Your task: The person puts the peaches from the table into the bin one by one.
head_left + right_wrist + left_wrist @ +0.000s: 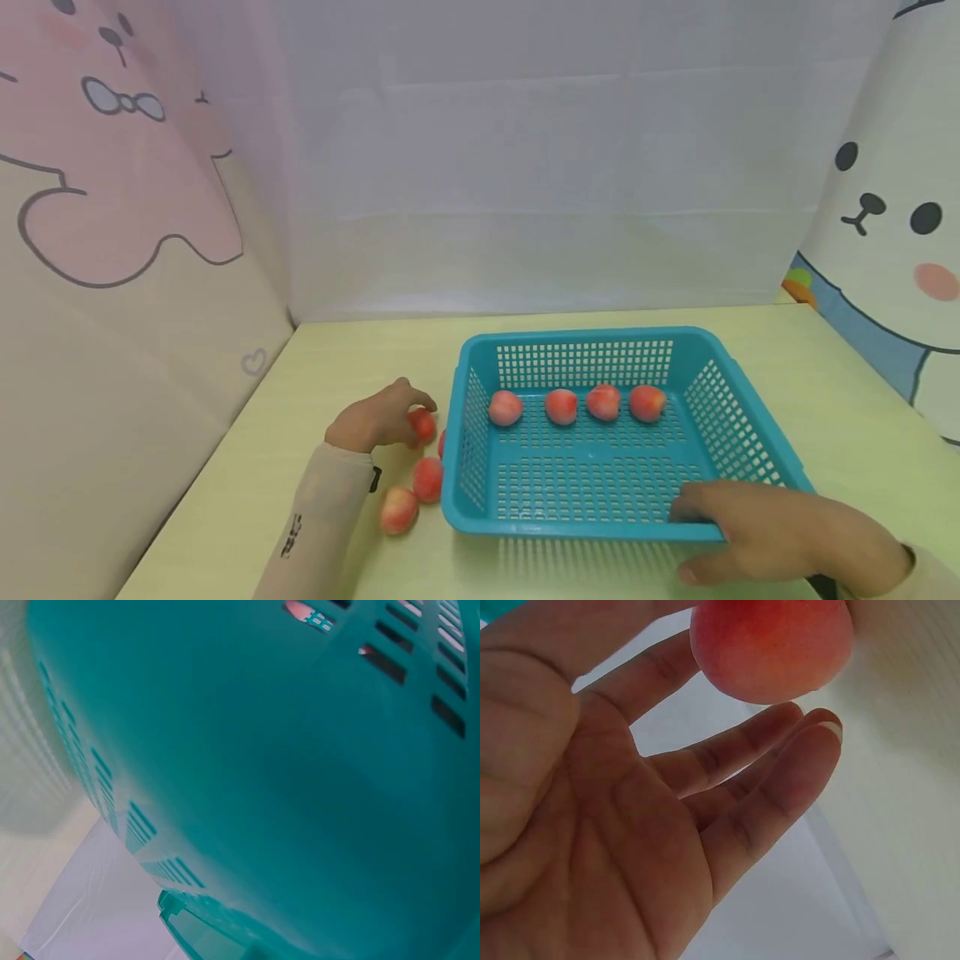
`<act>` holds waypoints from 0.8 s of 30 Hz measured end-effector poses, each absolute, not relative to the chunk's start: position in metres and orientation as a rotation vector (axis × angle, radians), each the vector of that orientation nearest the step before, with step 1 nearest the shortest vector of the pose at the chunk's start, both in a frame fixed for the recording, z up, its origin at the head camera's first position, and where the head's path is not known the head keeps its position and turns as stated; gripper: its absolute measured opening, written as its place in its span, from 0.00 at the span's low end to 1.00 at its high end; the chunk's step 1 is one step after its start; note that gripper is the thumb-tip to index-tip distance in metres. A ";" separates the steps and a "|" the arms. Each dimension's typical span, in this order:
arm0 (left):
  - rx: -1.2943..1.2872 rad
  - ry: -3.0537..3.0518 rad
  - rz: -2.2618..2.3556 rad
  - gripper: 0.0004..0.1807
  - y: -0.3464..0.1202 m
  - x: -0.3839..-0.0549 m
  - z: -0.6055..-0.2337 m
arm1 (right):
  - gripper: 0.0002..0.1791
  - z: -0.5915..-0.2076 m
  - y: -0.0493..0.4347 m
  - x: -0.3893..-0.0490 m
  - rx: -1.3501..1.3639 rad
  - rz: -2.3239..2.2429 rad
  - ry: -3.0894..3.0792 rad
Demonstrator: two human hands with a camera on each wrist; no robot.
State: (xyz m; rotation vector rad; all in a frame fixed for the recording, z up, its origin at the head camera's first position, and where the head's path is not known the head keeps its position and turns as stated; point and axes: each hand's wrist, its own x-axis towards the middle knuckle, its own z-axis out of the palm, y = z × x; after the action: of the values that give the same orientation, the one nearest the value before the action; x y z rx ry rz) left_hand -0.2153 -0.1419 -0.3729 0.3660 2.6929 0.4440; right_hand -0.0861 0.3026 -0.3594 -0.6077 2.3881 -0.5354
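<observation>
My left hand (378, 419) holds a red peach (422, 424) between thumb and fingers, left of the blue-green plastic basket (585, 529). The left wrist view shows that peach (772, 649) at the thumb and forefinger, while the other fingers curve below it. My right hand (787, 529) grips the basket's near right rim, fingers over the inside and thumb outside. In the right wrist view the basket wall (247, 765) fills most of the picture and the hand is hidden. Inside the basket, several peaches (562, 407) lie in a row toward the far side.
Beside the basket's left wall lie a peach (428, 479), a yellow-red peach (399, 511) and another peach (441, 445) partly hidden by the wall. The pale table (360, 358) meets a white curtain (555, 192) at the back. Printed cloths hang at both sides.
</observation>
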 end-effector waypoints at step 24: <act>0.462 2.894 0.544 0.25 -0.157 -0.204 -0.338 | 0.23 -0.358 0.298 -0.087 -0.524 -0.506 2.388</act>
State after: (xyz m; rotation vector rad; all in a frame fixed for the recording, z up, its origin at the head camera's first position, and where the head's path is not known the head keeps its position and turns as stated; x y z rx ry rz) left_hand -0.2041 -0.1569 -0.3384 0.4625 2.8935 0.5438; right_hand -0.0866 0.2978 -0.3578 -0.5243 2.3882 -0.5056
